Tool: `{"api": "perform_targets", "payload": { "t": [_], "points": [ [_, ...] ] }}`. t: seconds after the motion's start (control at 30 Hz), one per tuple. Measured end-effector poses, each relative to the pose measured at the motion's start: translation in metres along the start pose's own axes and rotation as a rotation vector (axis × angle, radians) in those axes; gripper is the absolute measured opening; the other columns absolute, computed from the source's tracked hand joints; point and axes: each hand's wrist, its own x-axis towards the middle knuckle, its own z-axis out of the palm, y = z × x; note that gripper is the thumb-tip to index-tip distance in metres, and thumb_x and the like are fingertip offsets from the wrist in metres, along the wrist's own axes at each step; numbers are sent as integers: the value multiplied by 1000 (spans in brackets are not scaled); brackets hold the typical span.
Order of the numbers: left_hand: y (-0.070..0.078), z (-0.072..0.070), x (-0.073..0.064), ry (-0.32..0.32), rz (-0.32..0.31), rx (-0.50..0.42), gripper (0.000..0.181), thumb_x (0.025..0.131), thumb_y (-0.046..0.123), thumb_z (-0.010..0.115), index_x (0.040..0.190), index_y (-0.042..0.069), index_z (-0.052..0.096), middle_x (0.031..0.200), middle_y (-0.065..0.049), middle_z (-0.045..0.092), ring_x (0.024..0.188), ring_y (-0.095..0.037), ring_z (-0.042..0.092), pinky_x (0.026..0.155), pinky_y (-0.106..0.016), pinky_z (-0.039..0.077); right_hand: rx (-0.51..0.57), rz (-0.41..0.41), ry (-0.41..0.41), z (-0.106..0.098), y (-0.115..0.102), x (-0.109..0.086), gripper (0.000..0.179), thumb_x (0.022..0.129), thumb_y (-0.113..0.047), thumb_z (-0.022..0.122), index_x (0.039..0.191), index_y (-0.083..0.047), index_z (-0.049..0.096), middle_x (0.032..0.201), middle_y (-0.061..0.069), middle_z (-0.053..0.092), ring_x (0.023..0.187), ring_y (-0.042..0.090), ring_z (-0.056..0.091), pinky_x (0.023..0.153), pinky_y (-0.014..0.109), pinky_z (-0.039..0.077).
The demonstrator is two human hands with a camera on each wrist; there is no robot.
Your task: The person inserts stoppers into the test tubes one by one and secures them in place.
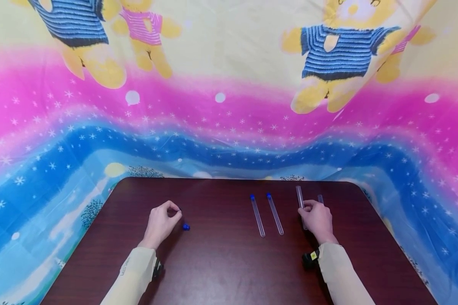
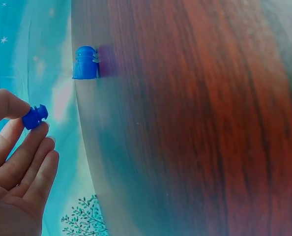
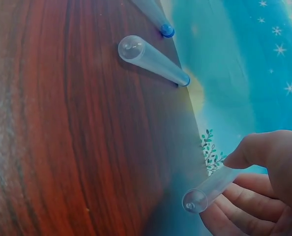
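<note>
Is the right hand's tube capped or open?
Open: in the head view, the tube in the right hand shows a clear, uncapped far end.

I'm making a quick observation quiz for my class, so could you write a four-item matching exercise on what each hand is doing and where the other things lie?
Column 1
1. Left hand
2. Right hand
3. Unheld blue cap
4. Capped tubes

Column 2
A. holds a clear tube
B. side by side on the table
C. pinches a small cap
D. alone beside a hand

Pairs: 1-C, 2-A, 3-D, 4-B
</note>
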Motion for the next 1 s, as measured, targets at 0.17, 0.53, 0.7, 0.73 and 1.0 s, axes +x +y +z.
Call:
{"api": "perform_targets", "payload": {
  "t": [0.17,0.53,0.7,0.73,1.0],
  "points": [
    [1,1,0,-14,-7,-6,7,84,13,76,88,16,71,85,-2,72,61,-11,59,65,-35,51,-4,-14,22,-1,-2,-1,36,94,-16,70,124,2,64,88,11,72,53,19,63,56,35,55],
    [5,4,4,-33,3,-13,8,84,13,76,88,17,70,85,0,71,64,-12,59,66,-36,51,-11,-69,41,0,-5,0,41,90,-12,75,127,3,64,85,9,70,60,18,64,61,37,56],
    [8,4,5,-33,7,-23,8,84,13,76,88,17,71,86,0,72,63,-11,58,67,-36,51,-15,-101,49,0,-8,1,42,89,-9,74,128,3,64,88,9,71,68,20,66,67,42,58],
    [9,4,6,-33,7,-24,8,85,13,77,88,17,71,87,0,72,62,-12,58,67,-36,51,-16,-106,51,1,-8,1,42,89,-8,74,128,3,65,88,10,71,69,20,66,68,43,58],
    [16,6,10,-19,27,-45,7,85,14,78,87,17,71,87,1,72,75,-17,62,75,-38,53,5,-128,59,2,-12,-1,40,88,-7,75,126,2,66,92,12,72,73,22,69,68,44,58]
  ]
}}
